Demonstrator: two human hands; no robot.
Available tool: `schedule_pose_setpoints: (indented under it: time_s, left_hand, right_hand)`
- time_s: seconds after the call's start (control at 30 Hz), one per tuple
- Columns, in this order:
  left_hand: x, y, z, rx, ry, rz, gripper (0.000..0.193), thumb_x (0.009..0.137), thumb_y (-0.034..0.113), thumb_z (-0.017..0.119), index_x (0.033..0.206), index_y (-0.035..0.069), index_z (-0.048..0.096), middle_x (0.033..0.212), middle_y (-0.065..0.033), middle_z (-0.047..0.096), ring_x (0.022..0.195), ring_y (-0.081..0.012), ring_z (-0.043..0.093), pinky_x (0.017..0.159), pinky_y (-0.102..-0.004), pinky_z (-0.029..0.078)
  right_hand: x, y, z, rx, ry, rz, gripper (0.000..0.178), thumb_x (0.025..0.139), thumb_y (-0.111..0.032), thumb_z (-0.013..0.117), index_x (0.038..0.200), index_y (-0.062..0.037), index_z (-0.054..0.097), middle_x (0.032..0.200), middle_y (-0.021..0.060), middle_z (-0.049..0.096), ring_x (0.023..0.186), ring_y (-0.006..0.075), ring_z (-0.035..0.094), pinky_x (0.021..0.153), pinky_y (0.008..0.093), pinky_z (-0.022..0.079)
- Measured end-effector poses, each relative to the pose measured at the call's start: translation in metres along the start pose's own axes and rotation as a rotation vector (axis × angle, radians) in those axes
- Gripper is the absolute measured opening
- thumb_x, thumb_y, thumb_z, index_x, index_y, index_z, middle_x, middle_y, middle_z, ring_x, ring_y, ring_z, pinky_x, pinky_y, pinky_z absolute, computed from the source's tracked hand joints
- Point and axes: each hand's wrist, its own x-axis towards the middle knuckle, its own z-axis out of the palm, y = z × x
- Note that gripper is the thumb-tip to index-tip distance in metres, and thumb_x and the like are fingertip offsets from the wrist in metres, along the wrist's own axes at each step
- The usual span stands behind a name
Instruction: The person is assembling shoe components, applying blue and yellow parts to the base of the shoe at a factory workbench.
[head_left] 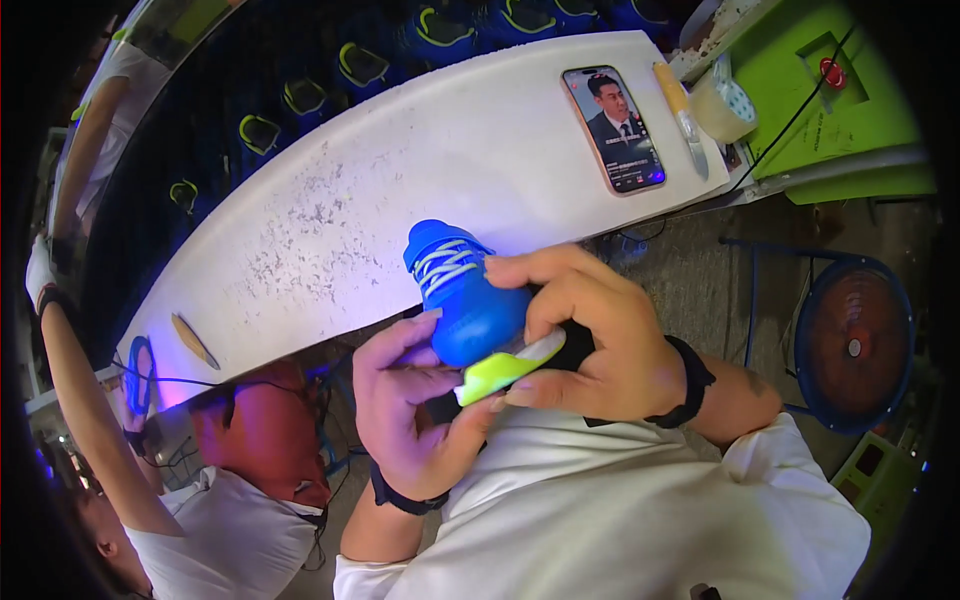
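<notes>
A small blue shoe (462,290) with white laces and a lime-green sole is held in front of my chest, toe pointing toward me. My right hand (590,335) wraps over its right side, fingers on the upper and thumb at the sole edge. My left hand (415,400) grips from below and left, thumb against the blue toe, fingers curled by the green sole. Both wrists wear black bands.
A white worktable (400,170) curves ahead, carrying a lit phone (613,128), a knife (683,118) and a tape roll (727,103). Behind it a dark conveyor (300,90) carries several blue shoes. A co-worker (200,520) sits at lower left. A round fan (855,345) stands right.
</notes>
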Motion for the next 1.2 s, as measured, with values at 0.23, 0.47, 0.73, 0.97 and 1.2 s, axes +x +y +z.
schedule_pose_setpoints:
  time_s: [0.23,0.47,0.73,0.97,1.2]
  left_hand:
    - [-0.009,0.006,-0.013,0.134,-0.093,0.049,0.038,0.077,0.020,0.088,0.088,0.002,0.056,0.125,-0.0242,0.055,0.089,-0.0209,0.065,0.080,-0.0324,0.055]
    - [-0.015,0.006,-0.014,0.086,-0.100,0.039,0.037,0.076,0.019,0.088,0.087,0.002,0.057,0.123,-0.0241,0.058,0.094,-0.0227,0.067,0.077,-0.0320,0.057]
    - [-0.008,0.004,-0.006,0.075,-0.078,0.066,0.036,0.072,0.014,0.090,0.083,0.003,0.058,0.120,-0.0224,0.062,0.091,-0.0226,0.067,0.072,-0.0297,0.058]
    - [0.019,-0.002,0.008,0.158,-0.049,0.248,0.035,0.064,0.015,0.088,0.066,0.005,0.054,0.112,-0.0215,0.065,0.064,-0.0208,0.063,0.052,-0.0292,0.052]
    - [0.023,-0.005,0.034,0.168,-0.062,0.096,0.031,0.063,0.014,0.086,0.074,0.007,0.057,0.096,-0.0138,0.055,0.072,-0.0245,0.057,0.058,-0.0344,0.045]
  right_hand:
    - [-0.008,0.000,0.011,0.015,-0.025,-0.053,0.032,0.078,-0.020,0.084,0.089,-0.0032,0.058,0.120,0.0182,0.060,0.113,0.0360,0.064,0.083,0.0388,0.057]
    - [-0.011,0.002,0.012,-0.059,-0.044,-0.063,0.033,0.078,-0.021,0.084,0.085,-0.0041,0.056,0.117,0.0167,0.062,0.117,0.0368,0.063,0.085,0.0411,0.057]
    - [-0.018,0.012,0.017,0.104,0.053,-0.013,0.038,0.073,-0.020,0.088,0.081,-0.0065,0.053,0.115,0.0152,0.065,0.114,0.0362,0.065,0.091,0.0408,0.056]
    - [-0.007,0.005,-0.020,-0.019,-0.050,0.160,0.049,0.075,-0.023,0.087,0.114,-0.0024,0.066,0.117,0.0149,0.065,0.115,0.0336,0.063,0.102,0.0435,0.047]
    - [0.014,0.029,-0.012,0.196,-0.100,0.030,0.032,0.103,-0.022,0.050,0.107,0.0028,0.070,0.109,0.0170,0.067,0.120,0.0346,0.057,0.107,0.0447,0.040]
